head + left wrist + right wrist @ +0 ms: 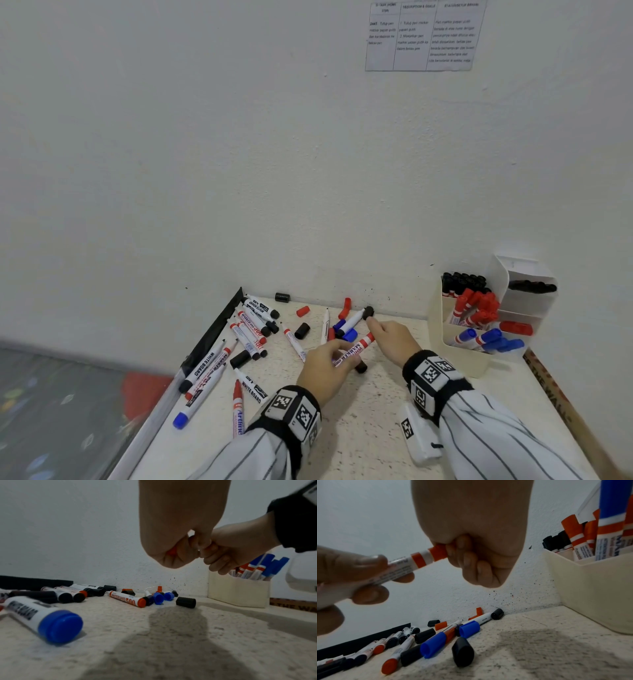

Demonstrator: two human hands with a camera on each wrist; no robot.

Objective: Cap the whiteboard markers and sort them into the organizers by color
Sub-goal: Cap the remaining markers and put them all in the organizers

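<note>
A: Status. The left hand (325, 365) is wrapped round the barrel of the red marker (354, 349), held in the air above the middle of the table (376, 428). The right hand (390, 337) has its fingers curled over the marker's red cap end (437, 553). Both grips are closed on it.

B: Cap seated?

A: Can't tell. The right fingers hide the joint in both wrist views. Looks like mid-press.

B: Risks?

A: Three, all judgement. One: cap goes on crooked and isn't clicked home, so it pops off when the marker drops into the organizer (459, 356). Two: the hands sit right above the clutter. A loose black cap (186, 602) lies just below them, blue caps (469, 629) and uncapped markers just beyond. A low sweep could roll them left, toward the table's open edge. Three: wrong slot. The organizer at the right holds black at the far end, red in the middle, blue nearest; this one belongs with the red markers (474, 308).

B: Surface?

A: Pale speckled tabletop pushed against a white wall (239, 154), which has dark ink flecks low down. A black strip (215, 332) runs along the left edge. More markers lie in a pile (253, 329) at far left, some without caps. A printed sheet (424, 34) is stuck high on the wall.
</note>
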